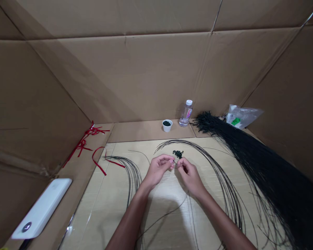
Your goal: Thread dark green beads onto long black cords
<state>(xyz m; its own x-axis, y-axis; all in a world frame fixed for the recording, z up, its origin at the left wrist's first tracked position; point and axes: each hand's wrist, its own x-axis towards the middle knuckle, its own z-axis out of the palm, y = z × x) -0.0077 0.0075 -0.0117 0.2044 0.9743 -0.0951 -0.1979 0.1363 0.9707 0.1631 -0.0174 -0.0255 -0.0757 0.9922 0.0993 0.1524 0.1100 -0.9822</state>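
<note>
My left hand [158, 169] and my right hand [191, 176] meet over the middle of the table, each with fingers pinched. Between the fingertips shows a short bit of thin black cord [175, 162]; whether a bead is on it is too small to tell. Just beyond the fingers lies a small pile of dark beads [177, 153]. Thin black strands [169, 211] run across the table below my hands. A curved bunch of black cords [211, 158] arcs around my right hand, and a smaller bunch [131, 168] lies left of my left forearm.
A white cup [167, 128] of dark beads and a clear bottle [185, 114] stand at the back. A thick black cord bundle [263, 166] fills the right side, near a plastic bag [246, 116]. Red ribbons [99, 163] and a white device [43, 208] lie left. Cardboard walls [156, 76] enclose the table.
</note>
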